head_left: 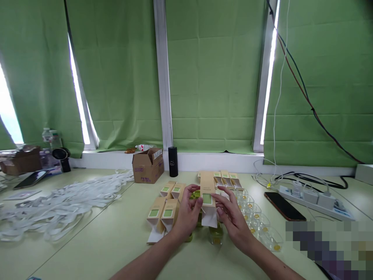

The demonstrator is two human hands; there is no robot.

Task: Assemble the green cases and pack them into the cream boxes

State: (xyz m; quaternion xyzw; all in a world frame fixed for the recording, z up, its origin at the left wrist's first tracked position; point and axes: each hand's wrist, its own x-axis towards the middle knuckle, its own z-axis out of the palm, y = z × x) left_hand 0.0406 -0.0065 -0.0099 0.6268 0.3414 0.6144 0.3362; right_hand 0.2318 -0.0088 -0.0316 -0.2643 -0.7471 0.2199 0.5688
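Observation:
Between my two hands is a small kraft paper box (207, 182) with a green window and a white flap hanging down at its lower end. My left hand (190, 208) grips its left side, fingers bent around the edge. On the other side, my right hand (230, 210) holds it with thumb and fingertips. Below the box sits a clear cup with green contents (216, 234), partly covered by my hands. More kraft boxes (168, 213) stand to the left, their white flaps out. Several clear cups with yellow spots (256, 217) are grouped to the right.
White ribbon strips (67, 202) lie heaped at left. Behind stand a cardboard box (147, 167) and a black cylinder (173, 161). A phone (284, 206) and a power strip (317, 200) with cables lie at right. More kraft boxes (225, 179) stand at the back.

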